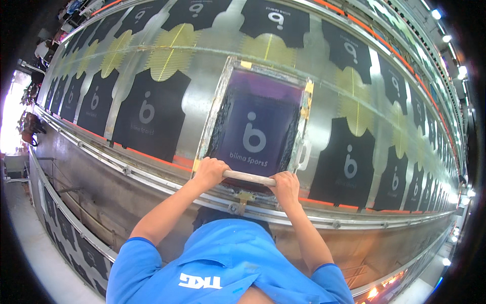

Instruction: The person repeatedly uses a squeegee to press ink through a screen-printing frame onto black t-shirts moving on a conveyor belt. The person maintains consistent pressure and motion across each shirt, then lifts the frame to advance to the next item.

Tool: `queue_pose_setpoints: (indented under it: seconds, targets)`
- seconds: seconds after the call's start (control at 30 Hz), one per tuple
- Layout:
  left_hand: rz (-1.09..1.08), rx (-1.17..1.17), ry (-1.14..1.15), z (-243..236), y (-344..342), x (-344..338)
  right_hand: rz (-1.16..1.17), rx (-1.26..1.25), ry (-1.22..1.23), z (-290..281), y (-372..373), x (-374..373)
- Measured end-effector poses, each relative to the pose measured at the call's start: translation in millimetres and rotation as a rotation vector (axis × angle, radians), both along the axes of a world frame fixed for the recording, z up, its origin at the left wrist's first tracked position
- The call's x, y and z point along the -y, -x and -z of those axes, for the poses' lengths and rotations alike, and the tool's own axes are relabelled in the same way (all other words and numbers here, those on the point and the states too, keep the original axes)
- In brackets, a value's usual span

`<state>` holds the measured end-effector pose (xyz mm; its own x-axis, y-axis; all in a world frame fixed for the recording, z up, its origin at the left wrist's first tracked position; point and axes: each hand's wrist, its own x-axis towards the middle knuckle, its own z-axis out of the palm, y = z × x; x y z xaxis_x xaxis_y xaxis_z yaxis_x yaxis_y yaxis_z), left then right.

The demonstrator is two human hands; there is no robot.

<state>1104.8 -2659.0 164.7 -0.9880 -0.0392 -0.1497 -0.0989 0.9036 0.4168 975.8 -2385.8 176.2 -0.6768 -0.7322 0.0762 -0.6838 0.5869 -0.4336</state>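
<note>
A screen-printing frame (218, 101) lies flat on the long metal table in front of me. Its purple-blue mesh (260, 101) carries a pale round emblem and lettering, and dark ink smears run down both sides. Across the near end of the mesh rests a squeegee with a light, rounded handle (249, 177). My left hand (210, 171) is closed round the handle's left end, and my right hand (286, 187) grips its right end. The squeegee's blade is mostly hidden beneath the handle. Whatever lies under the frame shows only dimly through the mesh.
Black garment panels (172, 96) with pale emblems lie in two rows along the metal table (205, 88). Yellow striped patches (172, 50) sit between the rows. A metal rail (142, 172) runs along the near edge. A white loop handle (305, 154) juts from the frame's right side.
</note>
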Motion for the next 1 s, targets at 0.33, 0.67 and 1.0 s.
queue_pose_setpoints:
  seconds: [0.33,0.67,1.0]
  targets:
    - [0.052,0.105,0.126,-15.1,256.1,102.5,0.103,0.088,-0.278,-10.3,242.8,102.5]
    - [0.07,0.103,0.18,4.5,267.6,104.0,0.124,0.069,-0.257,17.5,253.1,103.2]
    - [0.017,-0.004,0.117,8.5,52.1,17.0,0.095,0.14,-0.077,16.0,44.3,19.8]
